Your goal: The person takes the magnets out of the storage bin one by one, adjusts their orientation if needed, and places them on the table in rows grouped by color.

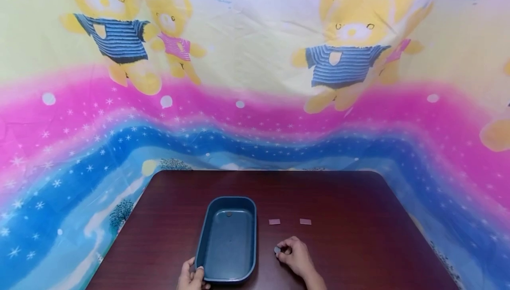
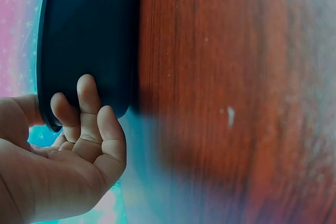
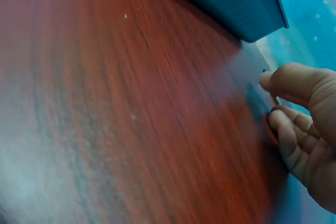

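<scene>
A dark blue-grey rectangular tray (image 1: 229, 248) with rounded corners stands on the table. My left hand (image 1: 189, 276) grips its near left corner, thumb over the rim and the other fingers against the outer wall, as the left wrist view shows. Inside the tray, near the far end, lies a small round coin-like disc (image 1: 229, 214). Right of the tray, low over the table, my right hand (image 1: 296, 259) pinches a small round grey coin-like disc (image 1: 277, 249) between thumb and fingers. In the right wrist view, a thin reddish edge (image 3: 270, 129) shows by the curled fingers; its kind is unclear.
Two small pinkish rectangular pieces (image 1: 274, 222) lie apart on the brown wooden table (image 1: 350, 237), beyond the right hand. Around the table's far and side edges hangs a cloth (image 1: 255, 77) printed with bears and snowflakes.
</scene>
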Action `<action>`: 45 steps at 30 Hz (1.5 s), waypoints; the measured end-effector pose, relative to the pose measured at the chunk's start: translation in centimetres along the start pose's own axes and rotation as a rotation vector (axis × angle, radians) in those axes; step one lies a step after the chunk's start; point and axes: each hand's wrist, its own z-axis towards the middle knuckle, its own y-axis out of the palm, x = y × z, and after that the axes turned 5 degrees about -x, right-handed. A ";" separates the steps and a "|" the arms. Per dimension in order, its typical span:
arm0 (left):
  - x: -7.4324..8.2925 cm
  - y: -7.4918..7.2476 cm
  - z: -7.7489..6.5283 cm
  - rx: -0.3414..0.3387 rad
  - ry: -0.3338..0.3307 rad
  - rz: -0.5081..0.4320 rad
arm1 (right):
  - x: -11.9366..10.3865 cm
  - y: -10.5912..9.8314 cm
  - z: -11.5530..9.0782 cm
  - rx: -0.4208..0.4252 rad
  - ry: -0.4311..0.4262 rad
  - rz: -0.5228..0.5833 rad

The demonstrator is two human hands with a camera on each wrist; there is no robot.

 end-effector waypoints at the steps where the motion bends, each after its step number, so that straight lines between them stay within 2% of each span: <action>1: 0.0 0.0 0.0 -0.001 0.002 -0.002 | 0.1 0.0 0.1 -0.004 0.002 0.000; 6: -0.2 -0.2 0.0 0.010 0.019 0.002 | 0.2 0.0 0.5 -0.045 -0.003 -0.025; 14: -0.2 -0.1 0.0 0.001 0.041 -0.017 | 0.2 0.2 0.7 -0.025 0.008 -0.069; 21: -0.5 0.2 -0.2 -0.003 0.020 -0.077 | 0.3 0.2 0.3 -0.026 0.013 -0.094; 28: -0.5 0.2 -0.1 0.005 0.046 -0.058 | 0.4 0.3 0.2 -0.015 0.013 -0.088; 41: -0.5 0.3 -0.1 -0.006 0.043 -0.079 | -0.1 -0.1 0.0 -0.019 0.006 -0.024; 45: -0.5 0.1 0.0 -0.021 0.042 -0.080 | -0.9 -0.4 0.2 -0.034 0.002 0.009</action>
